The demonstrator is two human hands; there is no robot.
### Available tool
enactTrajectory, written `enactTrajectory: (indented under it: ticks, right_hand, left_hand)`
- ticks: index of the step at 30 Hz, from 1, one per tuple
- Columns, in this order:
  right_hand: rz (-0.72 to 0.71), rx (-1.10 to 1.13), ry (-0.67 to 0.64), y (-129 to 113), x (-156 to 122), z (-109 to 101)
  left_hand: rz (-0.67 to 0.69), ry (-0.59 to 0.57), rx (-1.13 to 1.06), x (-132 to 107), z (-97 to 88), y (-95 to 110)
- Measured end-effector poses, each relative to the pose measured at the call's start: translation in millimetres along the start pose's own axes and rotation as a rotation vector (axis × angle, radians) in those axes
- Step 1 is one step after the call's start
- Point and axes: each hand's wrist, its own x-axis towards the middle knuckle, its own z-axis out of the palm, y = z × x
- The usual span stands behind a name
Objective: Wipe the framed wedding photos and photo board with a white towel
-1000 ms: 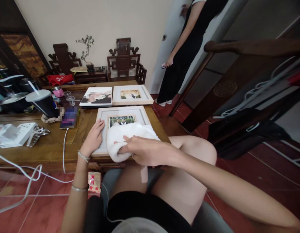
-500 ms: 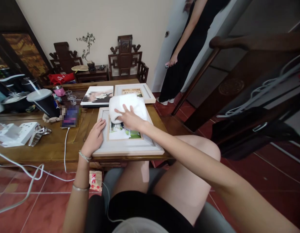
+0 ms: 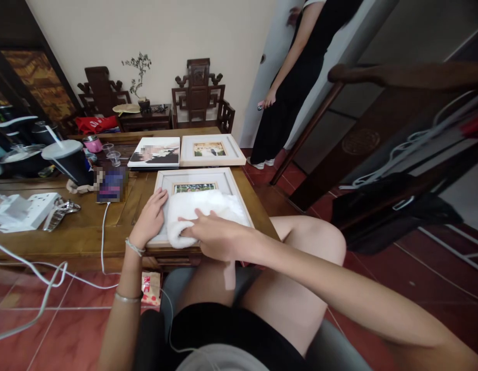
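Brace the picture frame at the near edge of the tabletop with the left grip unclenched on its border; press evenly on the white cloth over it, grasped by the right grip.

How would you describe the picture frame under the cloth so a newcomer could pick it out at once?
Find the brown wooden table; at its near edge lies a pale picture frame. The left hand rests on its left side, and the right hand is on a white cloth over its lower part. Unlike the two pictures beyond it, this one is partly covered.
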Motion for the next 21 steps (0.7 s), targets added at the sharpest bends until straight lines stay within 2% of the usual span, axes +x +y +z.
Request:
enactTrajectory:
  ticks: [4,8,10,13,16,21]
  right_hand:
    - [0.063,-0.094,0.171,16,26,14]
    - [0.137,-0.230,0.351,44,68,7]
    - [0.152,-0.265,0.382,52,87,-1]
    - [0.138,-0.245,0.328,52,102,-9]
    - [0.093,-0.205,0.266,38,92,-9]
    - [-0.052,-0.158,0.108,7,41,-3]
  left_hand:
    - [-0.002,-0.002,0.000,1,1.0,0]
    - [-0.031,0.019,-0.030,1,0.1,4]
    - [-0.049,0.037,-0.062,1,-2.1,9]
    - [-0.068,0.064,-0.112,1,-5.9,18]
    - [-0.093,0.076,-0.152,1,-7.8,23]
    - [-0.143,0.062,-0.208,1,-7.8,25]
